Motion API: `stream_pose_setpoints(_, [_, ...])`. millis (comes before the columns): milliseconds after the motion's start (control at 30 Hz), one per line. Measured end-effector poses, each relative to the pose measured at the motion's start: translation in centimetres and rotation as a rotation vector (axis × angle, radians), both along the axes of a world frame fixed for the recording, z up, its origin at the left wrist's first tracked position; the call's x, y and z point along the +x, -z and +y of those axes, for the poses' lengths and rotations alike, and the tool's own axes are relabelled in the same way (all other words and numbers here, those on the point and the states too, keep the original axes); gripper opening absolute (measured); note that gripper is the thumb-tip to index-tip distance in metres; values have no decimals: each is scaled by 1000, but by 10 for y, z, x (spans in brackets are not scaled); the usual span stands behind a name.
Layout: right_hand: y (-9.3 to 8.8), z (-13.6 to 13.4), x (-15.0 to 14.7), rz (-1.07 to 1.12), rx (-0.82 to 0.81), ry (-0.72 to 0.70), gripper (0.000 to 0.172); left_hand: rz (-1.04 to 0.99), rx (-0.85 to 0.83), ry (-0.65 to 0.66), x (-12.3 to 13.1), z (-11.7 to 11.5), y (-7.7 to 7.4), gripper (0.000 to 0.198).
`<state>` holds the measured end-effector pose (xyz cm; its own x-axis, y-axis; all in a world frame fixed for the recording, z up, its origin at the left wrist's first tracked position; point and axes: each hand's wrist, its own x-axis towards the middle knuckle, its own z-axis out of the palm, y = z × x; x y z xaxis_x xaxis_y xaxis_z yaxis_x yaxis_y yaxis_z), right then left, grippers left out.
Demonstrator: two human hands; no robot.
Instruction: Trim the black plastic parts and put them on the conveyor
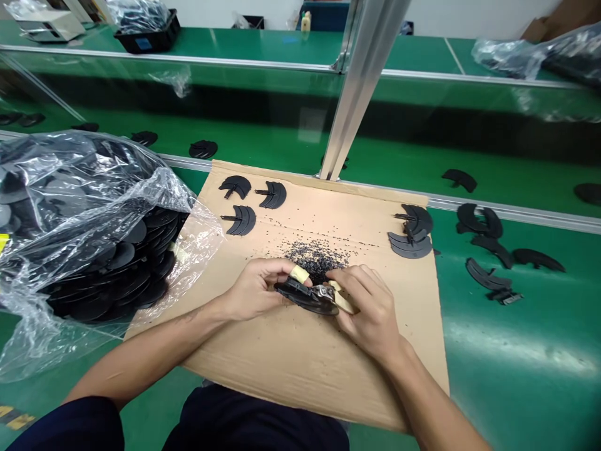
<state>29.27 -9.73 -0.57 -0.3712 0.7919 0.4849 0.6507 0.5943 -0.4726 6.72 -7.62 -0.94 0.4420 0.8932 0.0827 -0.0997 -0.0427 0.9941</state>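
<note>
My left hand [256, 289] is closed around a flat black plastic disc part [306, 297], with a taped thumb on top of it. My right hand [369, 307] pinches a small metal trimming tool [325, 292] against the part's edge; its fingers are taped too. Both hands hover over a brown cardboard sheet [291, 357] lying on the green bench. A pile of black shavings [317, 257] sits just beyond the hands.
A clear plastic bag [89, 232] full of black disc parts lies at left. Three trimmed crescent parts [248, 203] sit at the cardboard's far left, a small stack [412, 233] at its right edge. More black pieces [493, 250] are scattered on the green surface. A metal post [361, 88] rises behind.
</note>
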Motion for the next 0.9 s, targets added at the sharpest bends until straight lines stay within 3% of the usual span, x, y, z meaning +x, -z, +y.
stream_pose_setpoints(300, [-5,-2,-2,-79,105,46,12,-70,-57,-4,3,-3,2,21])
stream_pose_setpoints(467, [-3,-4,0,-133,151,58,15,-40,-64,-1,4,-2,4,23])
stream_pose_setpoints(633, [1,-3,2,-59,69,72,20,6,81,0,-1,3,-2,22])
stream_pose_setpoints(800, [3,2,1,-207,116,115,24,194,278,65,-2,4,-10,21])
stream_pose_setpoints(900, [3,4,2,-235,107,126,26,270,262,-14,-3,6,-10,17])
